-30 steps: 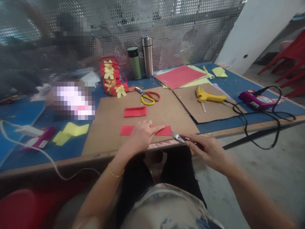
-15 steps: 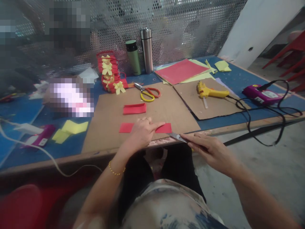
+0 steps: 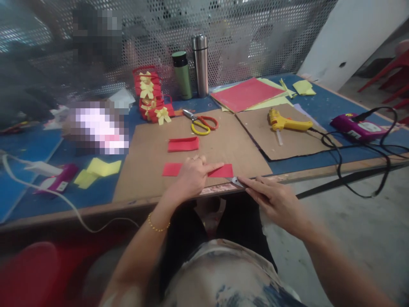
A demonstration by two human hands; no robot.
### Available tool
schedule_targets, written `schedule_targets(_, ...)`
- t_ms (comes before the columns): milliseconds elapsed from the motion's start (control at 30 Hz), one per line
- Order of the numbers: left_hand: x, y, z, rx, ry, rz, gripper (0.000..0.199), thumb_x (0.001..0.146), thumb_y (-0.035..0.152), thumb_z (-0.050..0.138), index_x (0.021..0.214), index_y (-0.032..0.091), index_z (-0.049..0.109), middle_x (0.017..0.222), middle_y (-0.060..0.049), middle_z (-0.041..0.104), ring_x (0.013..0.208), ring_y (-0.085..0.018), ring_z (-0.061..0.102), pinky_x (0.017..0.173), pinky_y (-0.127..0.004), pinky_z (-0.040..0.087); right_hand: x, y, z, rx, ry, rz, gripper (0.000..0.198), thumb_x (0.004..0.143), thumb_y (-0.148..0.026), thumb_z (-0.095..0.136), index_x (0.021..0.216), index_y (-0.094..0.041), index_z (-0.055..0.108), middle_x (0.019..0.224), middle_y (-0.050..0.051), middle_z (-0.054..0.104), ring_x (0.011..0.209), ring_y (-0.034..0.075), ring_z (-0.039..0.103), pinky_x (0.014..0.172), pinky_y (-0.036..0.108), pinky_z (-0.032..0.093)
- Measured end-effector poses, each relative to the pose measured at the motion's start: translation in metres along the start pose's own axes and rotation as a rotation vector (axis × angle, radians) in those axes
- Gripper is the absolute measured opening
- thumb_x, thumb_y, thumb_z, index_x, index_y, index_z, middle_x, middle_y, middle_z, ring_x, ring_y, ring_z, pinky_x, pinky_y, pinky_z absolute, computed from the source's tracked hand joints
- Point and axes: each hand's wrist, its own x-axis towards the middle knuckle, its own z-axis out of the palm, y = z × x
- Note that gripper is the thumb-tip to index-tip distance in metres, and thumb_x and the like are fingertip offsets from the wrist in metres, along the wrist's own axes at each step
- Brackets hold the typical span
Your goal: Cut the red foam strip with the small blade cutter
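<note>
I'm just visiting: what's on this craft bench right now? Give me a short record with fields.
Left hand: left hand presses flat on the red paper strip
Right hand: right hand grips a craft knife, blade at the strip's near right corner
Work surface: cardboard sheet on a blue table
Spare piece: folded red paper beyond the strip
Tools nearby: scissors, yellow glue gun
At the back: green flask, steel flask, red and yellow bows

Single head-worn view, looking forward and down, close over table [image 3: 38,213] edge
</note>
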Motion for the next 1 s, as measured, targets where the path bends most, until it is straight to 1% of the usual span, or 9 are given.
schedule_targets(133,-0.0002,0.0002,-0.0002,0.016,0.009,0.006,0.052,0.099,0.011,0.036,0.137,0.032,0.063,0.088,-0.004,0.049,0.086,-0.02,0.048,0.082,-0.035,0.037,-0.0027,0.0003,-0.0025,0.008,-0.007,0.02,0.041,0.105,-0.033,0.038,0.131,-0.022,0.067,0.079,0.005,0.066,0.068,0.016,0.063,0.061,0.028,0.048)
schedule_targets(267,-0.0008,0.0013,-0.0016,0.018,0.005,0.002,0.052,0.099,0.01,0.036,0.138,0.032,0.063,0.089,-0.004,0.049,0.085,-0.02,0.047,0.081,-0.035,0.038,-0.0008,0.0009,-0.0013,0.008,-0.008,0.032,0.041,0.104,-0.033,0.039,0.13,-0.022,0.068,0.078,0.005,0.066,0.067,0.017,0.063,0.061,0.028,0.049)
schedule_targets(400,-0.0005,0.0012,-0.0014,0.016,0.001,-0.011,0.052,0.099,0.01,0.037,0.137,0.032,0.064,0.088,-0.004,0.049,0.085,-0.02,0.047,0.082,-0.035,0.038,0.002,0.0005,0.002,-0.009,0.002,0.014,0.042,0.104,-0.031,0.038,0.13,-0.02,0.068,0.079,0.006,0.065,0.067,0.017,0.062,0.061,0.028,0.049)
schedule_targets(500,0.0,0.0003,-0.0005,0.016,0.001,0.001,0.053,0.099,0.01,0.036,0.138,0.032,0.062,0.089,-0.004,0.05,0.086,-0.02,0.048,0.084,-0.035,0.037,0.0009,0.001,0.0007,-0.005,-0.01,0.011,0.041,0.104,-0.032,0.039,0.13,-0.021,0.068,0.078,0.005,0.065,0.066,0.016,0.062,0.06,0.027,0.047)
schedule_targets(667,0.0005,0.0006,-0.0005,0.038,-0.01,-0.001,0.055,0.097,0.008,0.036,0.14,0.032,0.061,0.087,-0.004,0.049,0.083,-0.019,0.047,0.081,-0.034,0.036,-0.0015,0.0025,-0.0033,0.005,-0.019,0.01,0.04,0.103,-0.032,0.041,0.13,-0.022,0.068,0.077,0.005,0.065,0.065,0.016,0.062,0.058,0.027,0.047)
schedule_targets(800,0.0007,0.0003,0.0002,0.033,-0.001,-0.003,0.055,0.097,0.008,0.035,0.14,0.032,0.061,0.088,-0.004,0.05,0.083,-0.02,0.047,0.081,-0.035,0.036,0.0012,0.0021,-0.001,0.006,-0.021,0.003,0.04,0.103,-0.031,0.04,0.131,-0.023,0.068,0.078,0.005,0.066,0.066,0.016,0.062,0.058,0.028,0.046)
schedule_targets(1000,0.0012,-0.0005,0.001,0.047,-0.022,-0.013,0.055,0.096,0.008,0.036,0.138,0.032,0.062,0.089,-0.004,0.05,0.083,-0.019,0.047,0.081,-0.035,0.035,0.0008,0.0041,0.0005,0.002,-0.031,-0.03,0.04,0.104,-0.031,0.04,0.132,-0.021,0.067,0.08,0.005,0.067,0.066,0.016,0.063,0.058,0.027,0.045)
